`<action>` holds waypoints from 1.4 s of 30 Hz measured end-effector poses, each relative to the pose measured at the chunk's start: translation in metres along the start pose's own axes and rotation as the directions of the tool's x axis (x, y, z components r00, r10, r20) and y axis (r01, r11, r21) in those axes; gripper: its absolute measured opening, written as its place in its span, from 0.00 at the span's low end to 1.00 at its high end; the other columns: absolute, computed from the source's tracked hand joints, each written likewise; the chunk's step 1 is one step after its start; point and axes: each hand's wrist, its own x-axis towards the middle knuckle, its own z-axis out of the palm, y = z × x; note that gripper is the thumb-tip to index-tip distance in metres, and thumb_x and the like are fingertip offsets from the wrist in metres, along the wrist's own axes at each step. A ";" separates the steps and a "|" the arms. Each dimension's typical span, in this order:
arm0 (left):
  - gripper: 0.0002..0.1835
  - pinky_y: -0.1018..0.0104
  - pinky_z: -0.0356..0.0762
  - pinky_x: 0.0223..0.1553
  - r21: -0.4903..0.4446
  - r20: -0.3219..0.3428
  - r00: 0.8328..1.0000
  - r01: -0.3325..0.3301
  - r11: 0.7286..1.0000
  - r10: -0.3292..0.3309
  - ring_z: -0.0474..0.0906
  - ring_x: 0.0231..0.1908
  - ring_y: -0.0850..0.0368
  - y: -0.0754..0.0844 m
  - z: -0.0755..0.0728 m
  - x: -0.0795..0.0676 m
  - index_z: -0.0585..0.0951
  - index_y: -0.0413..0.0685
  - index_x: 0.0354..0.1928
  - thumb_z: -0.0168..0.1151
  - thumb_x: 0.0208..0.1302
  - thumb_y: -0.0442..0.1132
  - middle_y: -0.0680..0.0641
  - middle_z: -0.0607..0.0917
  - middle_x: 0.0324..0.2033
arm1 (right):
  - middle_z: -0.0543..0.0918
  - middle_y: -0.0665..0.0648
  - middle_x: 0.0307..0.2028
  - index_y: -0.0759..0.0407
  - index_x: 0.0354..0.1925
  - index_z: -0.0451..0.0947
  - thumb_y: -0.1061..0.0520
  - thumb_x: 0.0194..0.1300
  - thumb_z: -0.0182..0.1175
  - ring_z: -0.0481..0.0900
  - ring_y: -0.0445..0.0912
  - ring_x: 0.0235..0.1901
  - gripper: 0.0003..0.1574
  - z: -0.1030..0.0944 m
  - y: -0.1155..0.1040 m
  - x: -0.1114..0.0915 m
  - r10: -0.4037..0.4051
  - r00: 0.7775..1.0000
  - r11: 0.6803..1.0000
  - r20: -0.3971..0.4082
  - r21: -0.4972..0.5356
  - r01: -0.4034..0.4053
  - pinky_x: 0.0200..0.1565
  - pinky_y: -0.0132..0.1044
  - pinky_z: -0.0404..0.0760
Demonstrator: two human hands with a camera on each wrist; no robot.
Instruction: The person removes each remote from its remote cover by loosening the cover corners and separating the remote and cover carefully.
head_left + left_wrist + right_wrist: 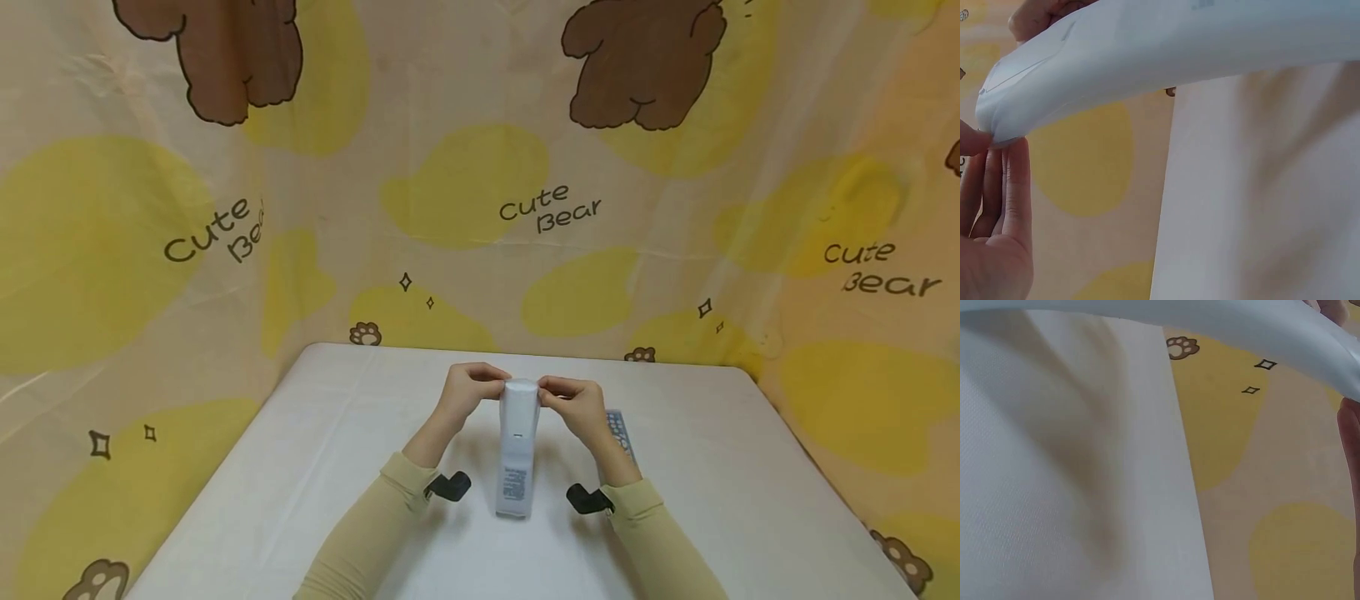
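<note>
A long white remote control (517, 446) is held up over the table, its back turned to the head camera, with a printed label near the lower end. My left hand (467, 394) pinches the far end from the left side. At the same end, the right hand (583, 407) pinches the right side. In the left wrist view the remote's curved body (1147, 62) shows a thin crease or film edge near the pinched end. The right wrist view shows mostly its underside (1147, 309), with the right fingers partly out of frame. The button side is hidden.
A grey-blue remote (618, 429) with rows of pale buttons lies on the white table (360, 433), partly under the right forearm. Behind the table hangs a bear-print curtain (450, 275). Black wrist cameras (450, 487) sit on both sleeves.
</note>
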 end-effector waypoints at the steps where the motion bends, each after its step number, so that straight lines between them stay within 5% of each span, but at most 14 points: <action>1: 0.08 0.61 0.84 0.39 -0.001 0.000 1.000 0.001 1.000 -0.001 0.84 0.29 0.57 0.000 0.000 0.000 0.84 0.32 0.36 0.64 0.54 0.28 0.46 0.87 0.32 | 0.85 0.71 0.36 0.75 0.37 0.82 0.70 0.56 0.63 0.82 0.33 0.29 0.09 0.000 0.000 0.000 0.001 1.000 1.000 0.003 0.006 -0.001 0.36 0.29 0.84; 12: 0.08 0.60 0.84 0.42 -0.028 0.027 0.997 0.070 0.997 -0.069 0.85 0.31 0.54 -0.003 -0.003 0.003 0.84 0.34 0.37 0.64 0.54 0.29 0.44 0.86 0.34 | 0.84 0.72 0.36 0.75 0.38 0.82 0.69 0.57 0.62 0.82 0.35 0.29 0.09 0.001 0.002 0.000 0.031 0.999 0.999 0.014 0.041 -0.031 0.36 0.31 0.84; 34: 0.11 0.61 0.83 0.43 -0.090 0.082 0.995 0.056 0.994 -0.049 0.84 0.33 0.57 0.000 -0.004 0.009 0.81 0.28 0.41 0.62 0.55 0.27 0.49 0.86 0.33 | 0.82 0.77 0.38 0.79 0.39 0.80 0.70 0.58 0.61 0.83 0.37 0.29 0.11 0.000 -0.002 0.005 0.069 0.998 0.993 0.013 0.093 -0.070 0.37 0.31 0.84; 42: 0.09 0.60 0.84 0.42 -0.091 0.044 0.997 0.075 0.993 -0.071 0.84 0.33 0.56 -0.001 -0.002 0.011 0.81 0.29 0.39 0.62 0.54 0.26 0.47 0.86 0.32 | 0.83 0.73 0.39 0.78 0.41 0.80 0.69 0.58 0.62 0.83 0.37 0.28 0.13 0.001 0.013 0.010 0.134 0.991 0.982 -0.011 0.138 -0.131 0.37 0.32 0.85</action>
